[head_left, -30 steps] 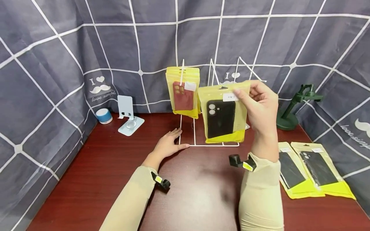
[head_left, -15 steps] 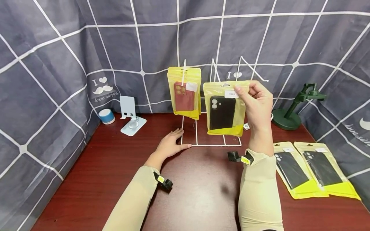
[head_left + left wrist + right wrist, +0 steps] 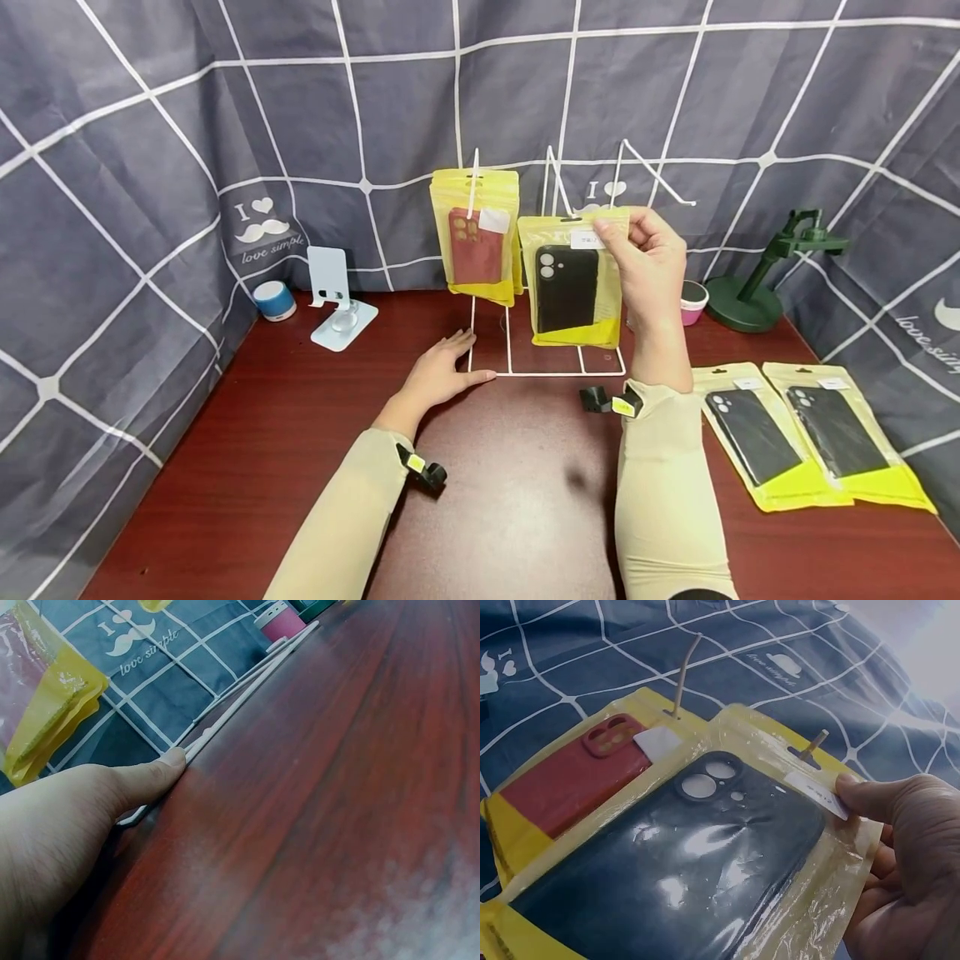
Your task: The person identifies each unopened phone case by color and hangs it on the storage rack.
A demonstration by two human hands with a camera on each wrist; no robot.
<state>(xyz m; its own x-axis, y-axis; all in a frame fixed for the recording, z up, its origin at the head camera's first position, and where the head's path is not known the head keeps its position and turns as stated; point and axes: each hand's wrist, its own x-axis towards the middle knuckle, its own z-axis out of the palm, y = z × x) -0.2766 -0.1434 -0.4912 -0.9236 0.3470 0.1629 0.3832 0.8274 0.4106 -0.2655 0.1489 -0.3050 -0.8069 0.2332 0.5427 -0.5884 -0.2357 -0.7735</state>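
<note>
My right hand (image 3: pixel 654 262) pinches the top right corner of a yellow-edged clear bag holding a black phone case (image 3: pixel 567 287). In the right wrist view, the tip of a white hook (image 3: pixel 815 745) pokes through the bag's hang hole. Left of it, bags with a red phone case (image 3: pixel 477 250) in front hang on another hook of the white wire display rack (image 3: pixel 555 375). My left hand (image 3: pixel 438 372) rests at the rack's front left corner, fingers extended. Its thumb (image 3: pixel 154 780) lies straight along the base wire in the left wrist view.
Two more bagged black phone cases (image 3: pixel 757 437) lie on the table at right. Behind them stand a green stand (image 3: pixel 750 292) and a pink cylinder (image 3: pixel 692 304). A white phone stand (image 3: pixel 337 300) and blue speaker (image 3: pixel 274 301) are at back left. The rack's right hook (image 3: pixel 660 177) is bare.
My right hand has moved left and brought the black-case bag onto the tip of the middle hook. The left hand has stayed at the rack's corner.
</note>
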